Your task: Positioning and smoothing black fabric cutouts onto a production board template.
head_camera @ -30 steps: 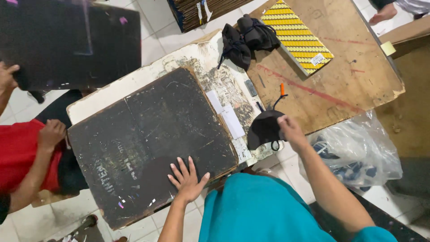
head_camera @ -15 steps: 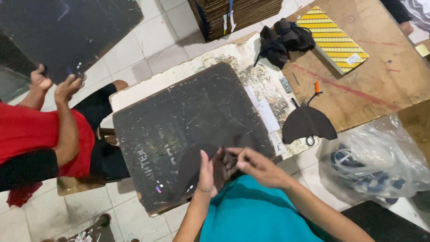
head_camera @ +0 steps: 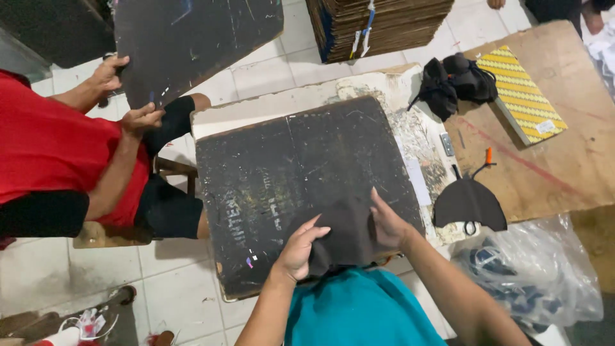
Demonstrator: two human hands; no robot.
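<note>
Two dark boards were in view: one flat board (head_camera: 301,173) covering the worktop (head_camera: 269,106), and one raised board (head_camera: 192,38) beyond its far left corner. Two flat black fabric pieces showed, one fabric piece (head_camera: 343,237) at the near edge and one cut piece (head_camera: 469,204) at the right edge. There was one bundle of black fabric (head_camera: 455,83), one yellow patterned book (head_camera: 522,93), one clear plastic bag (head_camera: 532,275) and one stack of cardboard sheets (head_camera: 384,22). Four hands were visible.

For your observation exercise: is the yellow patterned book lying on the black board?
No, the yellow patterned book lies on the wooden sheet, apart from the black board.
</note>
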